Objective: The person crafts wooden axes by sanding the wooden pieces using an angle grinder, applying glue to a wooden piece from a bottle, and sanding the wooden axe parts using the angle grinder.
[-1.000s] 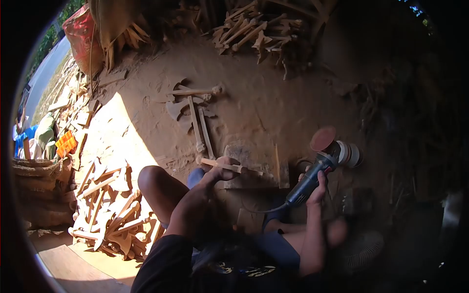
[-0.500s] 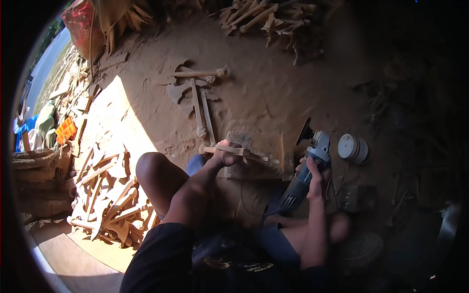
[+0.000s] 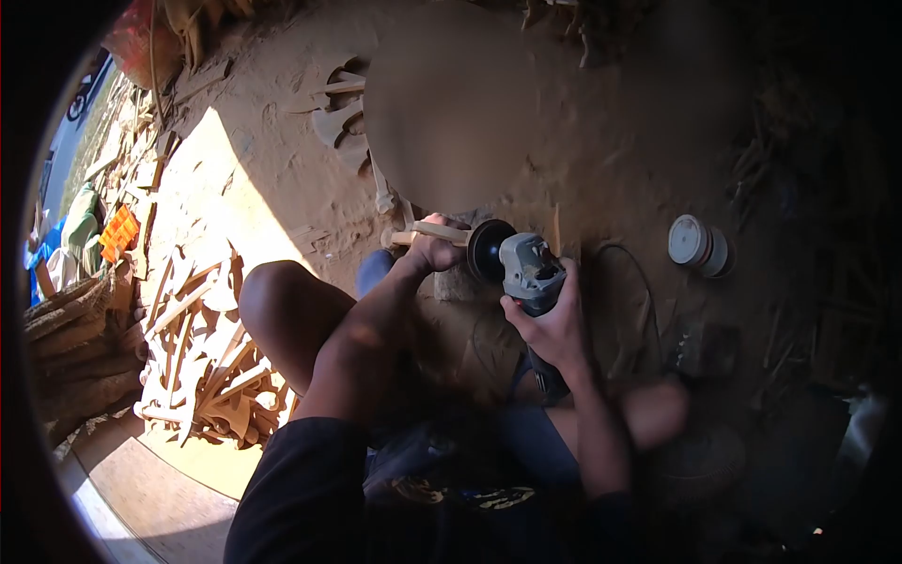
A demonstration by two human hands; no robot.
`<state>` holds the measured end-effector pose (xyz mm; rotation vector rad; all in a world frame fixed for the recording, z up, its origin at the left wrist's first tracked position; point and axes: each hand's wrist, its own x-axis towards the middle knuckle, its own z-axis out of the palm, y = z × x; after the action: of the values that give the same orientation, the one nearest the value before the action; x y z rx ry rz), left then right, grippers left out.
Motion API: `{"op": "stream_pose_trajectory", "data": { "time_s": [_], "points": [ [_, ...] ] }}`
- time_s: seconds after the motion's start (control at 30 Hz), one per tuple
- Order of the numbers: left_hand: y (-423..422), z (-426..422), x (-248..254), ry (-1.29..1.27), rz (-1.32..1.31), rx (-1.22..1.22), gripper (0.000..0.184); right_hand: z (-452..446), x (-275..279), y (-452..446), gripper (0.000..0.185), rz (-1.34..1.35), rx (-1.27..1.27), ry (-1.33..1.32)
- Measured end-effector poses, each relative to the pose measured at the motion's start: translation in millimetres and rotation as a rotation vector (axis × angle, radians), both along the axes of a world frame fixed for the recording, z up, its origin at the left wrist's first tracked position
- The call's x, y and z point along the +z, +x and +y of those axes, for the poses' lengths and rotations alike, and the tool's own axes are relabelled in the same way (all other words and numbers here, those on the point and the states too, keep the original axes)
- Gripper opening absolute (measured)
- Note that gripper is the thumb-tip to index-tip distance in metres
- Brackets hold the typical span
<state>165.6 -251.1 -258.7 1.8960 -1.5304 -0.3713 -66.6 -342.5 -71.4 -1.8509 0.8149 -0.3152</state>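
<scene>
Swung leftward, the angle grinder (image 3: 532, 268) clasped in the right hand (image 3: 560, 324) reaches the wooden stick (image 3: 443, 232) the left hand (image 3: 434, 252) clenches over the block's (image 3: 455, 286) left edge, seemingly for sanding, which next calls for steadiness.

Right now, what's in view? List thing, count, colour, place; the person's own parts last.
Held wooden piece: one, tan, left hand
Power tool: one, grey and black, right hand
Disc: one, black, on power tool
Block: one, brownish, below left hand
Loose wooden pieces: several, tan, ground ahead
Wooden heap: one, pale, sunlit left
Tub: at least one, whitish, right
Cord: one, dark, right
Orange item: one, orange, far left
Sack: one, reddish, top left
Sleeve: one clear, black, bottom
Knees: two, bare, both sides
Left hand: one, bare, centre
Right hand: one, bare, centre right
</scene>
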Motion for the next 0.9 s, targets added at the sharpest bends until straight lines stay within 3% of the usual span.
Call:
{"op": "stream_pose_trajectory", "data": {
  "time_s": [0.07,0.27,0.37,0.47,0.57,0.67,0.77,0.9],
  "points": [
    [-1.5,2.4,1.4,-0.015,0.027,0.000,0.022,2.8,-9.1,3.5,0.079,-0.013,-0.016,-0.118],
    [-4.2,2.4,11.3,-0.025,0.106,0.080,0.024,0.3,-5.6,9.4,0.083,0.038,-0.045,-0.023],
    [-6.6,5.7,11.5,-0.036,0.118,0.096,0.023,0.1,-16.5,9.5,0.070,0.034,-0.116,-0.093],
    [-3.6,3.7,13.6,-0.032,0.101,0.073,0.023,-6.4,-26.7,6.2,0.067,-0.004,-0.102,-0.129],
    [-8.1,3.9,14.3,-0.049,0.183,0.078,0.023,-6.0,-15.0,6.4,0.083,0.113,-0.054,-0.010],
    [-11.3,2.1,11.7,-0.067,0.181,0.118,0.023,-0.1,1.0,12.0,0.083,0.189,-0.033,-0.095],
    [-8.2,4.7,11.0,-0.067,0.210,0.106,0.022,4.8,-13.5,11.1,0.079,-0.006,-0.120,-0.084],
    [-6.5,7.0,11.8,0.058,0.122,0.101,0.025,-1.5,-16.7,1.9,0.081,0.025,-0.151,-0.063]
  ]
}}
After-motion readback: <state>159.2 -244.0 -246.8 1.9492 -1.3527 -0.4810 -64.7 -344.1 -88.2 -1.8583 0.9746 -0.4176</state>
